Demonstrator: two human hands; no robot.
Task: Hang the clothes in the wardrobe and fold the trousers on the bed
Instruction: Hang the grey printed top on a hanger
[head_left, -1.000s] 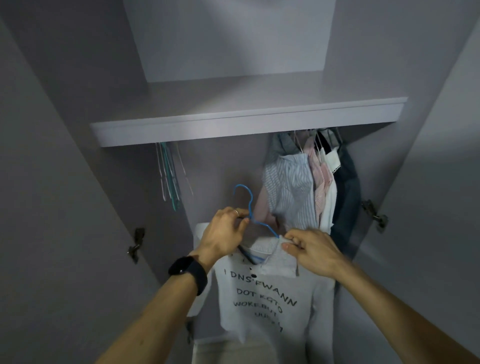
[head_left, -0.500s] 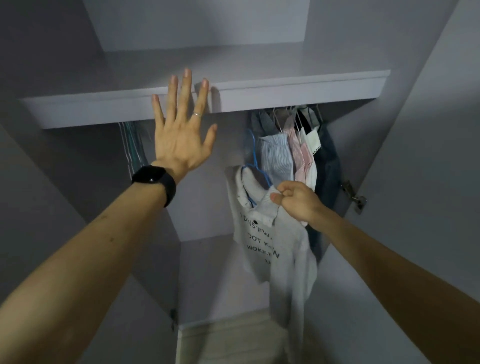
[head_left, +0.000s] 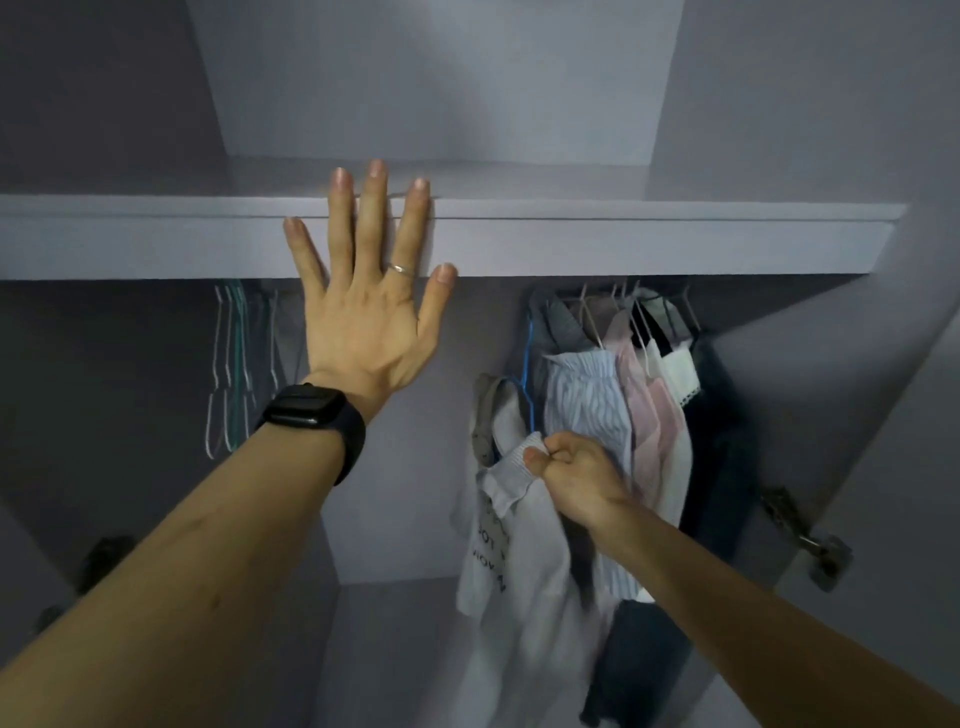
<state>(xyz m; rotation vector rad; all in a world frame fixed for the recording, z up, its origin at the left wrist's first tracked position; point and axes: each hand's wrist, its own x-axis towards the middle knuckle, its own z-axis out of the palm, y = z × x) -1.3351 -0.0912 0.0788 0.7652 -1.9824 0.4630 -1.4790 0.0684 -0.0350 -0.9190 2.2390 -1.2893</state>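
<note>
The shirt (head_left: 519, 582) hangs on a blue hanger (head_left: 528, 358) under the shelf (head_left: 649, 241), just left of the other clothes (head_left: 639, 410). Whether the hook sits on the rail is hidden — if not, release would drop it, and a tug could slip the collar (head_left: 511, 467) off. The right hand (head_left: 576, 478) pinches the collar; the left hand (head_left: 363, 317) presses flat on the shelf edge. Long axis vertical — collar up, hem down.

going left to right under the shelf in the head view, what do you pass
empty hangers → left hand → white printed shirt → striped top → pink shirt → white lace-edged top → dark garment → door hinge
</note>
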